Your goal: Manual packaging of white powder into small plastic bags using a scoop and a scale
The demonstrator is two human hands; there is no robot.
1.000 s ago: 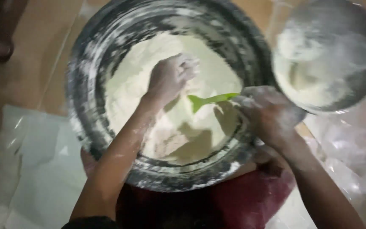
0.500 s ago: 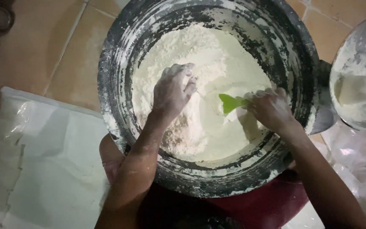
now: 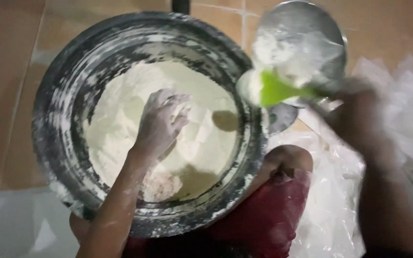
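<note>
- Down in the big metal basin (image 3: 68, 95), our left hand (image 3: 161, 122) stays on the heap of flour (image 3: 120, 119), floured fingers (image 3: 180, 107) loosely curled into the powder, gripping nothing firm that we can see.
- Over at the basin's right rim, our right hand (image 3: 354, 114) has come out of the flour, where it was half a second ago, and now sits blurred beside the small metal bowl (image 3: 307, 38).
- That hand carries the green spatula (image 3: 276, 90), fingers closed around its handle, though the blur hides the exact grip.
- Flour clings to the spatula blade, which hangs right at the lip of the small bowl, above the gap between the two vessels.
- We judge that scraping has shifted from the basin to the small bowl, which holds a clump of flour on its wall.
- Crumpled clear plastic (image 3: 340, 200) lies on the tiled floor (image 3: 5, 71) to the right, and a red cloth (image 3: 268, 210) shows below the basin.
</note>
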